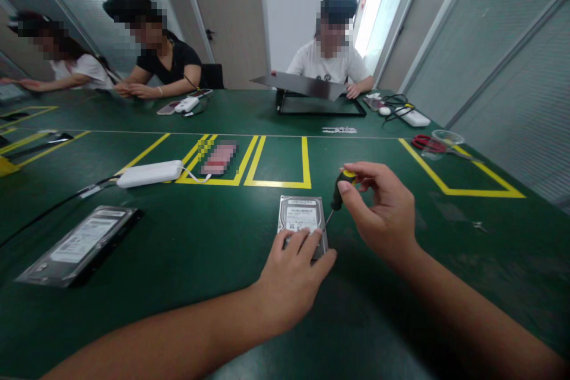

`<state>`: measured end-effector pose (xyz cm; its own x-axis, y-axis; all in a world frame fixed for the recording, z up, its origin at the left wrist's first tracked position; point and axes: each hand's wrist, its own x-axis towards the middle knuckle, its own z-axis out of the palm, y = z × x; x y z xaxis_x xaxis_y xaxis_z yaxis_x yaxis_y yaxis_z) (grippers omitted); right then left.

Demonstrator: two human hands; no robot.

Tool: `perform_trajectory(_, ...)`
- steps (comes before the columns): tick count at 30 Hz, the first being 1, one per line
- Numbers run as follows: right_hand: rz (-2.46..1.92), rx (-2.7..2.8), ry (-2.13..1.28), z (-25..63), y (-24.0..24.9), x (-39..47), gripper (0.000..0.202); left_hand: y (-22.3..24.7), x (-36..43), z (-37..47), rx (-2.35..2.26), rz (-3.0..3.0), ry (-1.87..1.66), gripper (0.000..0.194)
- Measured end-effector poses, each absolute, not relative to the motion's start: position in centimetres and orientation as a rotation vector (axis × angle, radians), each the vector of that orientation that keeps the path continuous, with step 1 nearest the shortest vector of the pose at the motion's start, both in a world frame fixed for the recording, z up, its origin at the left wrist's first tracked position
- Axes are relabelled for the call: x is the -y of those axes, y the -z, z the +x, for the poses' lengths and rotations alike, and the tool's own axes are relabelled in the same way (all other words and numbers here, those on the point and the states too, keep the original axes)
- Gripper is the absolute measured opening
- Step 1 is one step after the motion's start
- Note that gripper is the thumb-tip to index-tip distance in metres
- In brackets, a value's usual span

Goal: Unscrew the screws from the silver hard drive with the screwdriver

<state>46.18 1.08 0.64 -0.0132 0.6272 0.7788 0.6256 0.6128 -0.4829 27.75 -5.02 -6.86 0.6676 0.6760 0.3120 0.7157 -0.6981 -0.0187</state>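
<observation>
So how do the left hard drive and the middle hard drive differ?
The left hard drive lies slanted; the middle hard drive sits nearly straight. The left one is untouched, while the left hand rests on the middle one and a screwdriver reaches its edge. Both lie label side up.

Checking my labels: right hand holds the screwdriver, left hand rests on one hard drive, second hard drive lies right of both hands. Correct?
Wrong side: head view shows the second hard drive left of the left hand and the right hand. Rest stands.

office or workroom, glass partitions point(499, 89), green shared table point(187, 249) (yellow-taped)
</observation>
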Motion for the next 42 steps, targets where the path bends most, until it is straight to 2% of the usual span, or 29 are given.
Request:
perform_trajectory(4, -1.03, 1.68, -0.084, 46.22, -0.38, -1.03, 0.022, 6.83, 5.03, 27.73, 1.149, -2.734, 0.428, 0.039)
perform_trajectory(11, -1.02, 1.687, 0.036, 46.17, -0.65, -1.32, 0.019, 6.66, 5.06, 27.69, 1.155, -2.739, 0.424, 0.039)
perform_trajectory(19, -1.035, 1.719, -0.047, 46.35, -0.66, -1.01, 0.024, 6.81, 4.98, 27.72, 1.156, -2.742, 0.433, 0.038)
perform_trajectory(28, -1.006, 1.724, 0.03, 46.18, -0.74, -1.36, 0.018, 6.81, 4.99, 27.69, 1.146, -2.74, 0.442, 0.039)
perform_trajectory(42, -0.952, 1.717, -0.102, 46.19, -0.74, -0.88, 0.024, 6.9, 5.02, 27.65, 1.151, -2.745, 0.424, 0.041)
